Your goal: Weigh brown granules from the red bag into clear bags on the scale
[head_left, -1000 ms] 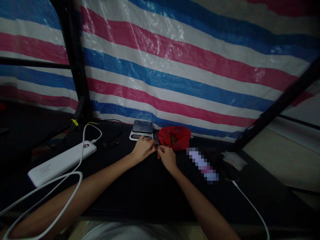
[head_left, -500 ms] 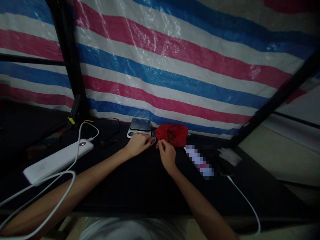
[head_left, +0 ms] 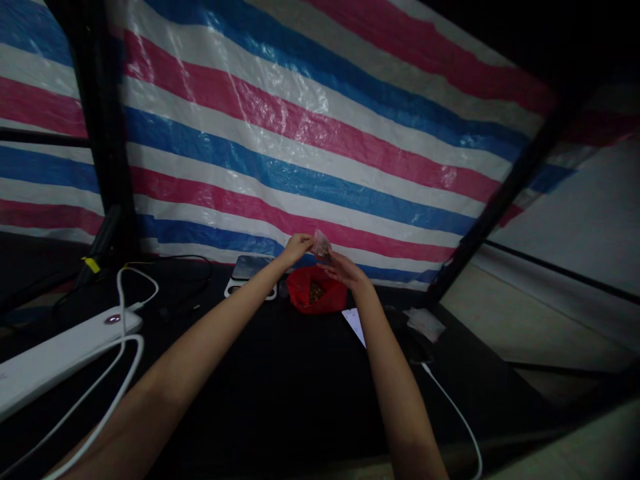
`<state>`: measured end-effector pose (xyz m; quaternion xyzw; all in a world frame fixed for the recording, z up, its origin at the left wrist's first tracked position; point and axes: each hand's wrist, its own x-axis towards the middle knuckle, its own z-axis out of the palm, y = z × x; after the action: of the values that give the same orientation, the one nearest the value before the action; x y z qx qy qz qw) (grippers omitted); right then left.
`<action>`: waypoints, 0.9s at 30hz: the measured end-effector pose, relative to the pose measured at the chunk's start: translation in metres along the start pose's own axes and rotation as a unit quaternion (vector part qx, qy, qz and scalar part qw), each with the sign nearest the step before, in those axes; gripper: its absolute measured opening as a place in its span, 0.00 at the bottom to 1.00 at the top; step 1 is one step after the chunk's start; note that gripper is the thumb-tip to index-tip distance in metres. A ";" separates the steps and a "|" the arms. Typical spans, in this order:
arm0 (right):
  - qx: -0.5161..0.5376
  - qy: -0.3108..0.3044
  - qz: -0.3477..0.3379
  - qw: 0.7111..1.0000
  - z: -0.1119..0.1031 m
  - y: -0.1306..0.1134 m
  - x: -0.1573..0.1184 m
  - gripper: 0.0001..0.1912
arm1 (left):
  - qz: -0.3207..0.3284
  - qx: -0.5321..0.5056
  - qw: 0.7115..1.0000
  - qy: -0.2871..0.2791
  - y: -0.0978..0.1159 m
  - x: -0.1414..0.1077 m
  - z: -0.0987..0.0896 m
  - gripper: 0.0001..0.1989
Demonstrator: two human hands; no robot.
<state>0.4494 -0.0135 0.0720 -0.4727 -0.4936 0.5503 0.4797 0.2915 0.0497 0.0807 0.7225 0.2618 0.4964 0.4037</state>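
Observation:
A small clear plastic bag [head_left: 321, 243] with something brownish inside is up above the open red bag [head_left: 325, 300]. My left hand [head_left: 299, 246] pinches the clear bag's left edge. Just below and to the right, my right hand [head_left: 344, 268] has its fingers spread, the fingertips at the bottom of the clear bag. Small brown pieces lie within the red bag, which rests on the black table [head_left: 280, 380]. Left of it stands a white scale [head_left: 251, 268] with a dark top, partly hidden by my left forearm.
At the left lies a white power strip [head_left: 65, 353] with white cables. A phone-like pale item [head_left: 354, 325] is partly behind my right forearm. Clear plastic bags [head_left: 425, 324] lie at the right beside a dark object with a white cable. A striped sheet [head_left: 300, 167] hangs behind.
Both hands have risen from beside the red bag to above it, with the small clear bag. My right hand's fingers have spread. The view has shifted, moving table items leftward and slightly down.

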 end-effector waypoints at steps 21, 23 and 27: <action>-0.263 0.020 -0.133 0.955 -0.064 -0.001 0.007 0.21 | -0.039 0.095 0.977 -0.189 -0.023 -0.010 -0.003 0.15; -0.313 0.010 -0.157 0.937 -0.060 0.000 0.010 0.19 | 0.001 0.125 0.974 -0.190 -0.028 -0.008 0.001 0.16; -0.419 0.038 -0.184 0.888 -0.055 -0.002 0.014 0.15 | 0.002 0.151 0.960 -0.234 -0.041 -0.006 0.011 0.17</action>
<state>0.5031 0.0053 0.0695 -0.5508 -0.7380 0.1756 0.3481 0.3009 0.0636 0.0415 0.8716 0.2301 0.2688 0.3392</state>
